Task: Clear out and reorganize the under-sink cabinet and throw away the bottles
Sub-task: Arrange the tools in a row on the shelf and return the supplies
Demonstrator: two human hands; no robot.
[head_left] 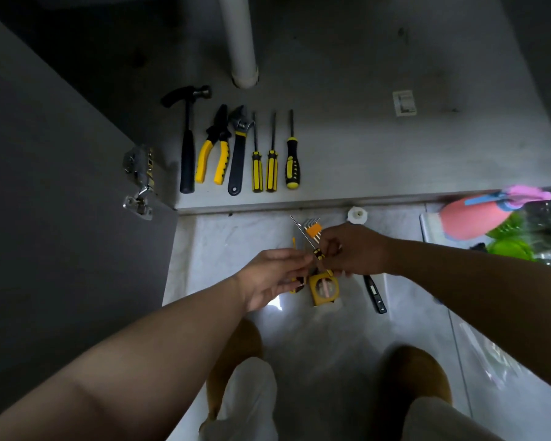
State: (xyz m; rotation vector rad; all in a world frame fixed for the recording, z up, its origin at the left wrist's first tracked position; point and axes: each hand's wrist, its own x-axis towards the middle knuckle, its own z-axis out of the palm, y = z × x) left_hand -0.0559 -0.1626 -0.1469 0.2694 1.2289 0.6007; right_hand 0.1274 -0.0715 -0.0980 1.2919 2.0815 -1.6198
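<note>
Yellow-black mini screwdriver is pinched by both hands, left hand and right hand, over the floor; tool row laid in under-sink cabinet; pink bottle at right.

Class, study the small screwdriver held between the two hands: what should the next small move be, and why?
Probably lay the small screwdriver on the cabinet floor, right of the black-handled screwdriver: the left hand and right hand both pinch it, and the row of tools ends there.
</note>
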